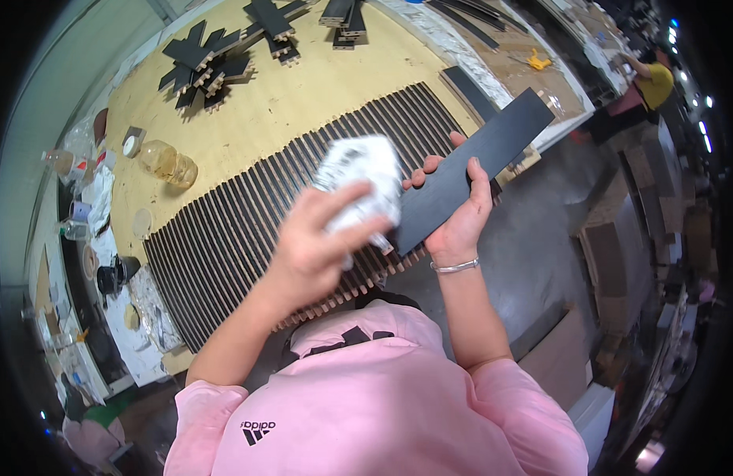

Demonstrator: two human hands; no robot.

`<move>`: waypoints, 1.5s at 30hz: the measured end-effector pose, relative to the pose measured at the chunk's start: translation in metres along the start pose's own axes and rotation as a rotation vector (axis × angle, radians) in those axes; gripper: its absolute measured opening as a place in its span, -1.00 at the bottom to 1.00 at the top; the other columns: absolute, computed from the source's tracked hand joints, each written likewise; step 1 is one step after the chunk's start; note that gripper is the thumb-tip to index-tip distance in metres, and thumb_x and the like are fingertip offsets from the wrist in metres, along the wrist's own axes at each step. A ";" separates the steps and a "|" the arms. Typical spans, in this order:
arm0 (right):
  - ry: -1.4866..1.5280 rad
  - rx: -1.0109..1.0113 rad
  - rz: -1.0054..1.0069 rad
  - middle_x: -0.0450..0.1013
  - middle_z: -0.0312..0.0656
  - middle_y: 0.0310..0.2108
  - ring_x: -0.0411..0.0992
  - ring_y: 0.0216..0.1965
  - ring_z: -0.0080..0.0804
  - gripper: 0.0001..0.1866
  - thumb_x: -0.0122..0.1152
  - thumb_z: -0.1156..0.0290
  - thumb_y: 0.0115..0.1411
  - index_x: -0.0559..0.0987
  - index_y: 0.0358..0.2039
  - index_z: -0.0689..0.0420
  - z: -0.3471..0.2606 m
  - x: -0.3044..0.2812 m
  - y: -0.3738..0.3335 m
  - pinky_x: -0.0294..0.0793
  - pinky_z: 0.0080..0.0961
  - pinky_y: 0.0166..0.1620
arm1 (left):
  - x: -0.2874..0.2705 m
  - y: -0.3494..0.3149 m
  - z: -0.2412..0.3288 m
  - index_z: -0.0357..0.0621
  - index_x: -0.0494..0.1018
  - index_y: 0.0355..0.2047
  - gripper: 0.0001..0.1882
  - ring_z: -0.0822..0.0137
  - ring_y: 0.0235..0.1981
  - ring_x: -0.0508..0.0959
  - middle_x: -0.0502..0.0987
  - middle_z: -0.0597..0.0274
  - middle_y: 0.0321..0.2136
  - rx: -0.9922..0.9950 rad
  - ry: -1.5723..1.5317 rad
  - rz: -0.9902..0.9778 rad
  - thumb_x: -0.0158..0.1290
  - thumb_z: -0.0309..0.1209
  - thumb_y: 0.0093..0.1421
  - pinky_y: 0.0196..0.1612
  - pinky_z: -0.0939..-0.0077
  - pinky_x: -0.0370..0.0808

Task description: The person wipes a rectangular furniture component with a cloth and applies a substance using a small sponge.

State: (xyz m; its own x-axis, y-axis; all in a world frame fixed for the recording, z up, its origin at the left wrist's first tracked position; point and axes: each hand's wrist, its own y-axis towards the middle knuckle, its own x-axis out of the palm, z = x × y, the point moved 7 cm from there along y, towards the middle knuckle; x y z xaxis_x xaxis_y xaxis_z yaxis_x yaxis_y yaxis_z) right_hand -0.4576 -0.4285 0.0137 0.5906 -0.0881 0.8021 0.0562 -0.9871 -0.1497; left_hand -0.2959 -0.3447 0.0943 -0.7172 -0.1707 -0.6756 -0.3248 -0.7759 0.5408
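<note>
My left hand (311,242) is closed on a crumpled white cloth (365,163), both slightly blurred. The cloth is close to the lower end of a flat black wooden board (489,163); whether it touches the surface is hard to tell. My right hand (468,208) grips that board by its long edges, thumb on one side and fingertips on the other. The board is tilted, its far end pointing up and to the right. Beneath both hands, a long row of dark wooden strips (231,222) stands packed side by side on the table.
Black board pieces (188,51) lie in crossed piles at the table's far side. On the left stand a clear jar of yellowish liquid (168,164), a plastic bottle (65,164) and a black cup (116,274). A yellow object (538,59) lies far right; a person (654,79) is beyond.
</note>
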 end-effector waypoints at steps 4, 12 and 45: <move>0.003 0.049 -0.008 0.42 -0.14 -0.39 0.43 -0.41 -0.29 -0.51 -0.14 0.10 0.29 0.27 0.15 0.05 0.013 0.001 0.026 0.48 -0.18 -0.24 | 0.027 -0.013 -0.001 -0.03 0.61 -0.23 -0.57 0.23 -0.36 0.41 0.55 0.32 -0.02 0.024 0.068 -0.104 0.10 -0.62 -0.18 -0.22 0.40 0.41; 0.035 0.118 -0.023 0.42 -0.13 -0.41 0.44 -0.42 -0.27 -0.53 -0.14 0.10 0.29 0.28 0.13 0.07 0.033 0.012 0.029 0.49 -0.20 -0.26 | 0.005 -0.013 0.009 -0.10 0.63 -0.37 -0.73 0.24 -0.35 0.41 0.62 0.33 -0.20 -0.010 0.100 -0.039 0.08 -0.57 -0.13 -0.22 0.42 0.38; 0.082 0.201 0.026 0.40 -0.14 -0.41 0.41 -0.44 -0.29 -0.59 -0.15 0.13 0.30 0.27 0.08 0.04 0.083 0.063 -0.042 0.50 -0.14 -0.23 | -0.058 -0.115 -0.031 -0.22 0.49 -0.37 -0.75 0.31 -0.17 0.53 0.52 0.04 -0.15 -0.425 -0.457 0.387 0.17 -0.73 -0.09 -0.14 0.48 0.49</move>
State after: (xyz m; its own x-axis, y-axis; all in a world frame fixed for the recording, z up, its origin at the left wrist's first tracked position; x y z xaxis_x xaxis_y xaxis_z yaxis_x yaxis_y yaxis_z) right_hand -0.3560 -0.3819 0.0220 0.5272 -0.1322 0.8394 0.2062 -0.9384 -0.2773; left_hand -0.1983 -0.2643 0.0557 -0.9478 -0.2822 -0.1486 0.2048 -0.8958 0.3945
